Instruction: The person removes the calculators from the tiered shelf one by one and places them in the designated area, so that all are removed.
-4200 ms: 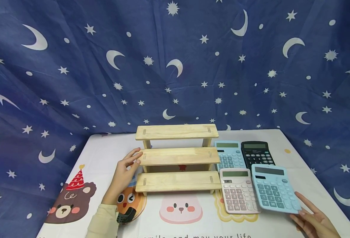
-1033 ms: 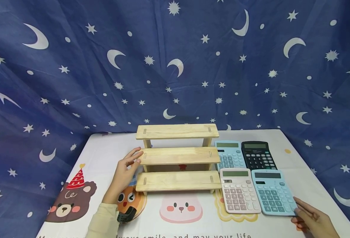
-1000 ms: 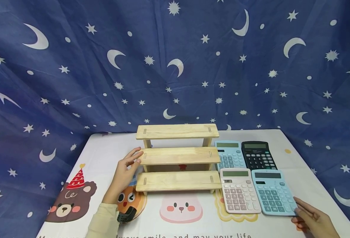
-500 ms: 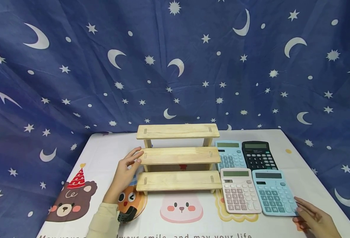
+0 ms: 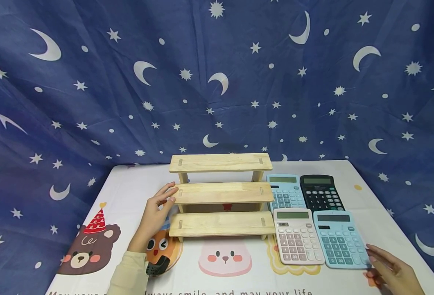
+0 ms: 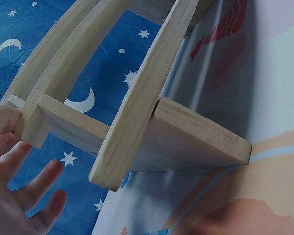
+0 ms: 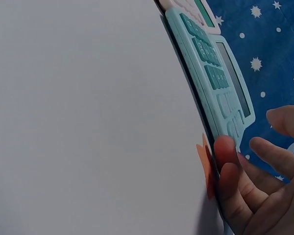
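In the head view my left hand [image 5: 156,211] touches the left end of the middle plank of a three-tier wooden stand [image 5: 222,224]. In the left wrist view, its lower fingers [image 6: 49,176] are spread loosely beside the planks, off the wood. At the right my right hand [image 5: 394,268] is by the lower right corner of a light blue calculator [image 5: 340,241]. In the right wrist view its fingertips [image 7: 226,147] overlap that corner, the other fingers apart. The calculator lies flat beside a pink calculator [image 5: 297,237], keys up.
Behind those two lie another blue calculator [image 5: 285,192], partly hidden by the stand, and a black calculator [image 5: 321,192]. A white tablecloth [image 5: 254,282] with cartoon prints covers the table. A blue star-and-moon curtain [image 5: 187,123] hangs behind it.
The front blue calculator, earlier set askew and overlapping the black one, has come down straight beside the pink one. My right hand has since eased slightly rightward. My left hand stays put.
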The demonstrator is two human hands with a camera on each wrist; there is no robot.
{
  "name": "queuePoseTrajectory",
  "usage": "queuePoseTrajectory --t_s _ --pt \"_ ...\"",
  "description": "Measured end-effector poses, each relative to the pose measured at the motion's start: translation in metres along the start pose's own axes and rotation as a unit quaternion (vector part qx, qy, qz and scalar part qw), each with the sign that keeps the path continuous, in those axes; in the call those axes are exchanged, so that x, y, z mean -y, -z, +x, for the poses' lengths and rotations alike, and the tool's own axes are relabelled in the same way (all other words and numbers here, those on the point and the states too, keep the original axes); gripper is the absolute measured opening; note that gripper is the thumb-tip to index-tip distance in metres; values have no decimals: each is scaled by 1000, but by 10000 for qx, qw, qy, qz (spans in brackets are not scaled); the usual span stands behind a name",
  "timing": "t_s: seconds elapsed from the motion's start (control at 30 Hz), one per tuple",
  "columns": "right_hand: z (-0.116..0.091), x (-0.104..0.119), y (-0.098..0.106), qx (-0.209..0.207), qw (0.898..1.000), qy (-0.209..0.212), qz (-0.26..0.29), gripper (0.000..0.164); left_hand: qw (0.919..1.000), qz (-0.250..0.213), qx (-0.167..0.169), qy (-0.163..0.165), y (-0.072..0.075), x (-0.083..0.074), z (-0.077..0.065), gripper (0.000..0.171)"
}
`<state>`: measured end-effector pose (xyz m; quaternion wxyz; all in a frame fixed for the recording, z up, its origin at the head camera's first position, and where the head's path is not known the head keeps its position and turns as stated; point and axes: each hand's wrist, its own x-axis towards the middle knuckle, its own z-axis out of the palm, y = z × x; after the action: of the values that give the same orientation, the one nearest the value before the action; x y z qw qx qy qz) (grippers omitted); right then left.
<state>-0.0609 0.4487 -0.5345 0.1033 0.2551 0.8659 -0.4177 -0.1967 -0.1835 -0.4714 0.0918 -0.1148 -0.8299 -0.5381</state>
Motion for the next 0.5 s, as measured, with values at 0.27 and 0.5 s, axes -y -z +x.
queuePoseTrajectory --t_s 0.27,0.5 --pt "0 0 0 -166 9997 165 -118 70 10000 32 -4 7 0 -1 -1 37" --pt "-3 2 2 -381 9982 451 -134 61 9999 131 -13 -5 0 -2 -1 37"
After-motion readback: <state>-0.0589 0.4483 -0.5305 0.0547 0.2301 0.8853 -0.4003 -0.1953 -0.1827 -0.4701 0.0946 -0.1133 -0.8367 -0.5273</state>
